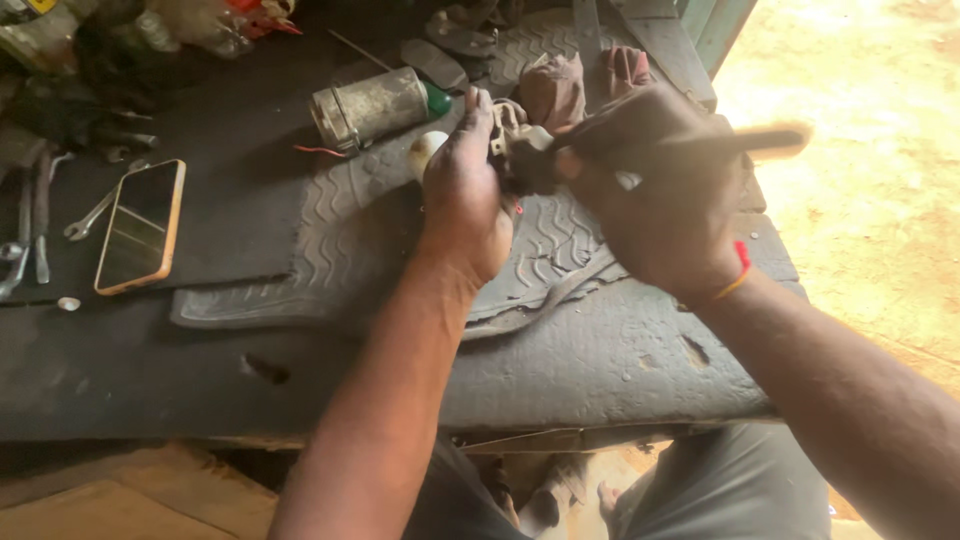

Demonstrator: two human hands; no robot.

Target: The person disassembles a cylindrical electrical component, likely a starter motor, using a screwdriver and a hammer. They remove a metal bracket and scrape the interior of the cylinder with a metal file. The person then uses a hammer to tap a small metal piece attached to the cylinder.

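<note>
1. The person's left hand [462, 205] is wrapped around one side of a small, grimy dark metal part [518, 152], fingers curled tight on it, holding it up just above the bench.
2. The right hand [655, 190] is closed around a tool with a pale wooden handle [760, 142]; the handle sticks out to the right, blurred, and the working end meets the metal part between the two hands. I cannot tell what kind of tip the tool has.
3. Under the hands lies a worn black rubber mat with wavy tread [345, 235], spread over the dark, padded workbench top [600, 365].
4. Just behind the left hand, a dirty grey metal cylinder with a green end cap [375, 105] lies on its side on the mat, with a small pale rounded object [428, 150] beside it.
5. Well to the left, a smartphone in an orange case [140, 225] lies flat with its screen up, and next to it a silvery open-ended spanner [95, 212].
6. Behind the hands, crumpled brownish rags [555, 90] sit near the bench's far edge.
7. A thin red and yellow band [740, 272] circles the right wrist.
</note>
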